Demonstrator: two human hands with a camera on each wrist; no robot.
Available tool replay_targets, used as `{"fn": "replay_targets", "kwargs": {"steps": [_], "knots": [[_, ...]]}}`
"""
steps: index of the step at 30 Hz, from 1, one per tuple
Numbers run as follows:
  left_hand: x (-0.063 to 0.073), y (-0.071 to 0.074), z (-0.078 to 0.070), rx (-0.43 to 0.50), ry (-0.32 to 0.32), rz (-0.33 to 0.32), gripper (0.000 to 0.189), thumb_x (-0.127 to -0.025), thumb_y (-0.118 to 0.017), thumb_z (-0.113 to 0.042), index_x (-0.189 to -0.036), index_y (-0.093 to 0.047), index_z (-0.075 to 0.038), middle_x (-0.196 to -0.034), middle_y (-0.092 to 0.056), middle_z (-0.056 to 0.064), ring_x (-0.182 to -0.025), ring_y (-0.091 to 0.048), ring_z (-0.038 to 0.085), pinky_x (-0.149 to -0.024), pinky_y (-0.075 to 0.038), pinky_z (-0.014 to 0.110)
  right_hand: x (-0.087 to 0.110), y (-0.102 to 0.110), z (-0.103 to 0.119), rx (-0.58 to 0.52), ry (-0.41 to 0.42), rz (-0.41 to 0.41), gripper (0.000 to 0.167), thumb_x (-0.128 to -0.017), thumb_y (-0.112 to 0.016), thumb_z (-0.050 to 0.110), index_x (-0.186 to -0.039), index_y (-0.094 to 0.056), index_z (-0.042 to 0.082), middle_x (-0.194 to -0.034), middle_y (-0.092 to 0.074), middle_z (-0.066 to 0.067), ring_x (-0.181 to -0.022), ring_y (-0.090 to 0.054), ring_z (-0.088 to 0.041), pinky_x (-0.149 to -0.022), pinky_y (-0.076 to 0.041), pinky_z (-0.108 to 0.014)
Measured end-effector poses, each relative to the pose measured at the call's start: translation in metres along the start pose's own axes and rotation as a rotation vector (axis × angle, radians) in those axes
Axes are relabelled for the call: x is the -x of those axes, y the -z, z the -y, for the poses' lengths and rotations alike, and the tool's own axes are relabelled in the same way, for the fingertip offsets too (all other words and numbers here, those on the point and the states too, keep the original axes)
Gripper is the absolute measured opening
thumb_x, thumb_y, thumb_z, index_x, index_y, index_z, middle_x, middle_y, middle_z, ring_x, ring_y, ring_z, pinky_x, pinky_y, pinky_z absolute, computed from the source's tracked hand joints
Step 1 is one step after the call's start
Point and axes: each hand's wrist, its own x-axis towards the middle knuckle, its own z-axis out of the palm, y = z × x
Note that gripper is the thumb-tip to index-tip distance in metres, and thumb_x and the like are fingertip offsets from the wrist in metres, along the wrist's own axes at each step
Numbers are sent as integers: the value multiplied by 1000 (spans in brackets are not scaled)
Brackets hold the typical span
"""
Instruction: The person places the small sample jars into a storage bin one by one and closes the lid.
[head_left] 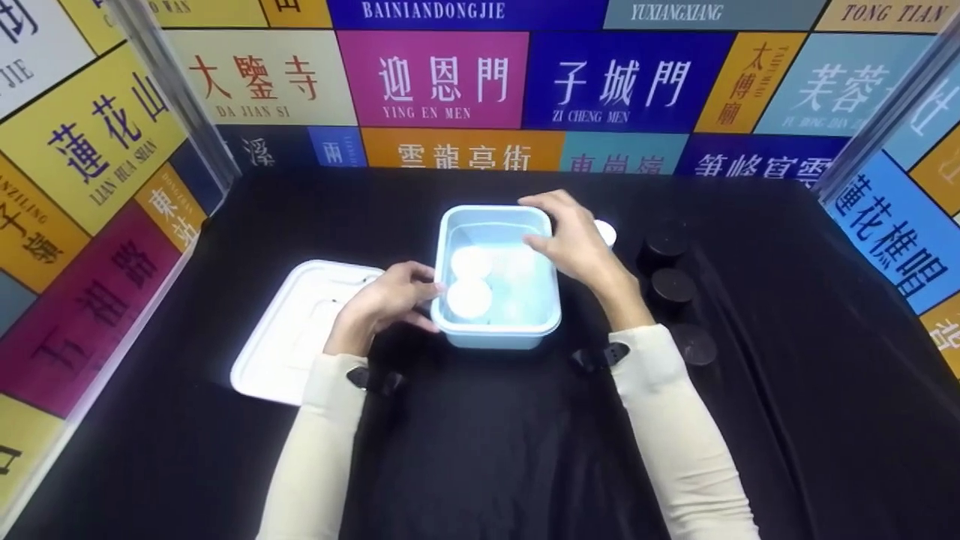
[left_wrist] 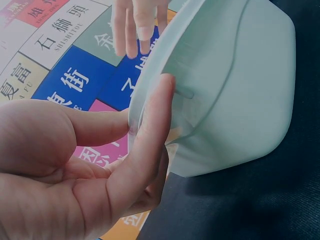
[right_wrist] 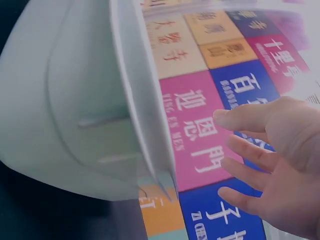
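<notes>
A light blue plastic container (head_left: 499, 337) stands upright and uncovered in the middle of the black-draped table. Two white round things (head_left: 470, 298) lie inside it on the left; their kind is washed out by glare. My left hand (head_left: 394, 296) pinches the container's left rim between thumb and fingers, as the left wrist view also shows. Over the container's right rim hovers my right hand (head_left: 574, 232), fingers spread. In the right wrist view that right hand (right_wrist: 285, 165) is apart from the container wall (right_wrist: 90, 100) and holds nothing.
A white rectangular lid (head_left: 277, 352) lies flat at the left, partly under my left forearm. Behind my right hand shows a white round thing (head_left: 605, 232), partly hidden. Several black round objects (head_left: 673, 289) stand in a row at the right. Printed sign panels (head_left: 442, 82) wall in the table.
</notes>
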Motion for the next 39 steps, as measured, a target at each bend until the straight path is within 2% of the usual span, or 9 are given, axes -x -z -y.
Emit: {"fn": "replay_targets", "kwargs": {"steps": [8,15,24,29,36,39], "knots": [[-1,0,0,-5,-1,1,44,-102,-53,-7,-141,-36,7,-115,-54,22,-95,-65,28,-72,-69,37,9,10,-24,-59,-35,-181,48,-87,-77,11,-133,-63,7,-138,-58,-12,-135,-50,-30,-122,-40,-42],[-2,0,0,-3,-7,-4,43,-102,-53,-7,-140,-37,7,-116,-54,22,-95,-65,27,-71,-69,36,13,16,-46,-89,-98,-277,53,-86,-78,13,-136,-61,8,-142,-55,-12,-138,-47,-29,-124,-37,-42],[-3,0,2,-1,1,-3,43,-103,-52,-6,-140,-36,7,-116,-53,22,-96,-65,28,-71,-69,36,11,12,-77,-103,-220,-301,62,-87,-76,11,-144,-52,8,-152,-46,-14,-146,-38,-31,-128,-31,-45],[-2,1,2,0,0,-2,43,-103,-52,-6,-141,-36,7,-117,-53,22,-97,-65,28,-71,-69,37,9,3,-91,-114,-281,-316,66,-87,-78,14,-146,-49,6,-153,-43,-17,-145,-38,-34,-127,-33,-44],[-4,1,2,3,-5,4,43,-103,-52,-7,-140,-36,7,-115,-54,22,-95,-66,28,-72,-69,37,9,-7,-107,-123,-396,-253,89,-88,-78,25,-158,-25,8,-161,-30,-18,-149,-32,-35,-129,-30,-46],[-4,2,3,-2,-6,3,43,-103,-52,-7,-140,-36,8,-115,-54,22,-94,-66,28,-72,-69,37,10,-10,-113,-145,-432,-241,91,-89,-76,25,-159,-20,7,-162,-28,-20,-149,-31,-35,-130,-27,-46]]}}
